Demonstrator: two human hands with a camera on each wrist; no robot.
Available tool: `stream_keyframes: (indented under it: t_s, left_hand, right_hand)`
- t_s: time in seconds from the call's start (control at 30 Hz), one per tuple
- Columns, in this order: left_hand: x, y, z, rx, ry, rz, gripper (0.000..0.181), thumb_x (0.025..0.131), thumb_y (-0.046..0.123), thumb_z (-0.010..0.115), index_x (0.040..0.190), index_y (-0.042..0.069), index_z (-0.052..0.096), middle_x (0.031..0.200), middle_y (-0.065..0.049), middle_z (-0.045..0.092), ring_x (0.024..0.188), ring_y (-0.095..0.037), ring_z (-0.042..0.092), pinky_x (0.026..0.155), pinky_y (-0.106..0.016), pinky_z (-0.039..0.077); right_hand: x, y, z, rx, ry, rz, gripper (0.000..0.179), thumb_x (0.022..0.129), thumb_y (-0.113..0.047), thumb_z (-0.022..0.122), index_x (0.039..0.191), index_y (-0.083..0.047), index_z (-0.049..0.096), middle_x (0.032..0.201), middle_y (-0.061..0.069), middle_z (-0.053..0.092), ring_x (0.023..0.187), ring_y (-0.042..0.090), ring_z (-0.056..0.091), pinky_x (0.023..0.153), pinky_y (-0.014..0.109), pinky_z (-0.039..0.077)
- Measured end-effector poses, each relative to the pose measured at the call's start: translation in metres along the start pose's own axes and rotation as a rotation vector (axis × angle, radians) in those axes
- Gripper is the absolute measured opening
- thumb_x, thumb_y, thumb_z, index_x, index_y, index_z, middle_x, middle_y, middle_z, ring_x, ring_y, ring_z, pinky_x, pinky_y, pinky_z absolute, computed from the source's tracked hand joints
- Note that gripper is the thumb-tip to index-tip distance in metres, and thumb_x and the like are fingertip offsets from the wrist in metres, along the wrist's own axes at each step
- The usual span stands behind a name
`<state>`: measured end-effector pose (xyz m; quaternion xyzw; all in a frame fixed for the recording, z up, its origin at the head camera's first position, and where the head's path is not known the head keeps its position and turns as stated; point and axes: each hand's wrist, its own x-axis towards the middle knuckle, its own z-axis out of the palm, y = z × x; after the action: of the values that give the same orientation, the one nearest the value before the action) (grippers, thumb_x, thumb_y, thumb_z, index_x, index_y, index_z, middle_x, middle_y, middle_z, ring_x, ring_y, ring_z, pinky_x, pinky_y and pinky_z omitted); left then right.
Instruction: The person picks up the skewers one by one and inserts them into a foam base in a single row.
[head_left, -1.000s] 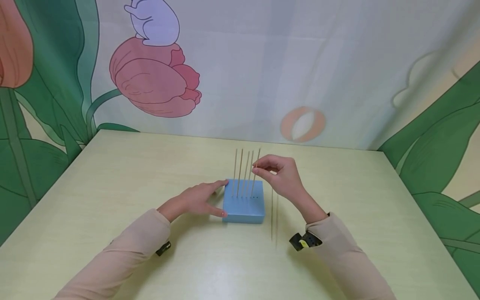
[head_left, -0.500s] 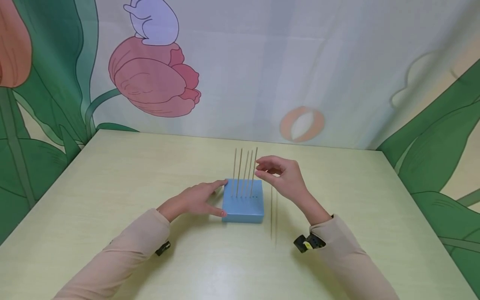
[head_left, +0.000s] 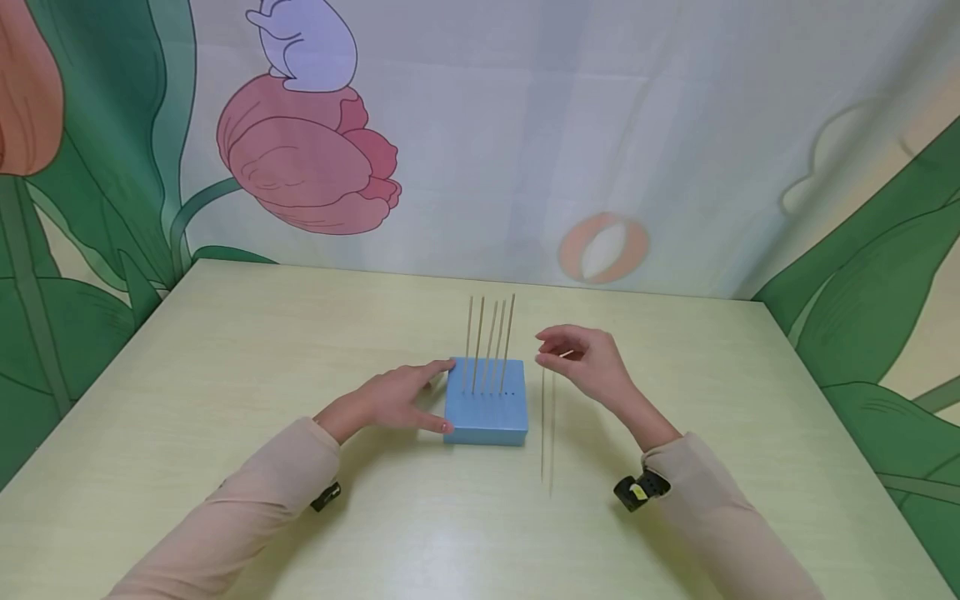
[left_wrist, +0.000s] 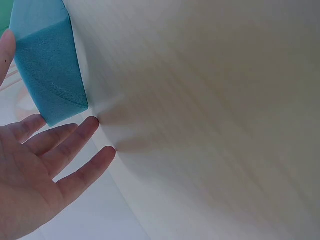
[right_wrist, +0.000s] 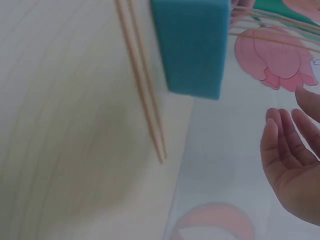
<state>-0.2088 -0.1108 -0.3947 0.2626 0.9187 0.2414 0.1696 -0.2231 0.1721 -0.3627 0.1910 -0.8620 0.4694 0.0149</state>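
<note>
A light-blue block (head_left: 487,421), foam-like in the left wrist view, sits on the table with a row of holes in its top. Several thin wooden sticks (head_left: 481,333) stand in the row, the rightmost (head_left: 508,342) leaning slightly right. Two small holes show to their right. My left hand (head_left: 390,398) rests at the block's left side, thumb at the near corner and index finger at the far one, other fingers (left_wrist: 80,175) spread. My right hand (head_left: 588,362) hovers to the right of the sticks, fingers loosely bent, holding nothing.
Two more thin sticks (right_wrist: 142,80) lie side by side on the table to the right of the block, partly under the right hand in the head view. A printed curtain (head_left: 480,150) hangs behind the pale wooden table (head_left: 300,317).
My right hand has let go of the rightmost stick, which stays standing in the block, and has moved right and slightly nearer. The left hand keeps its place on the block.
</note>
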Motion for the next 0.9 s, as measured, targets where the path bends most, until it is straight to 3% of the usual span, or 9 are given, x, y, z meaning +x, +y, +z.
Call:
stream_keyframes:
  t_s: [0.47, 0.77, 0.9]
  left_hand:
    - [-0.002, 0.000, 0.001, -0.015, -0.008, 0.010, 0.094, 0.073, 0.053, 0.069, 0.146, 0.015, 0.022, 0.142, -0.008, 0.036, 0.118, -0.027, 0.048, 0.094, -0.048, 0.037]
    - [-0.002, 0.000, 0.001, -0.017, -0.009, -0.001, 0.095, 0.073, 0.054, 0.068, 0.146, 0.016, 0.021, 0.141, -0.008, 0.037, 0.117, -0.026, 0.048, 0.093, -0.048, 0.037]
    - [-0.002, 0.001, -0.001, -0.015, -0.009, -0.007, 0.096, 0.072, 0.055, 0.069, 0.146, 0.016, 0.021, 0.140, -0.009, 0.038, 0.118, -0.026, 0.047, 0.093, -0.048, 0.037]
  right_hand:
    - [-0.002, 0.048, 0.001, -0.120, -0.122, 0.080, 0.045, 0.077, -0.012, 0.073, 0.117, 0.000, 0.059, 0.098, 0.018, 0.060, 0.081, 0.023, 0.059, 0.070, 0.032, 0.046]
    - [0.000, 0.065, -0.002, -0.339, -0.234, 0.083, 0.072, 0.071, -0.023, 0.078, 0.130, 0.002, 0.046, 0.090, 0.015, 0.050, 0.073, 0.021, 0.047, 0.065, 0.031, 0.039]
    - [0.003, 0.069, -0.002, -0.385, -0.275, 0.076, 0.078, 0.070, -0.027, 0.079, 0.133, 0.003, 0.042, 0.085, 0.014, 0.047, 0.071, 0.020, 0.042, 0.064, 0.030, 0.035]
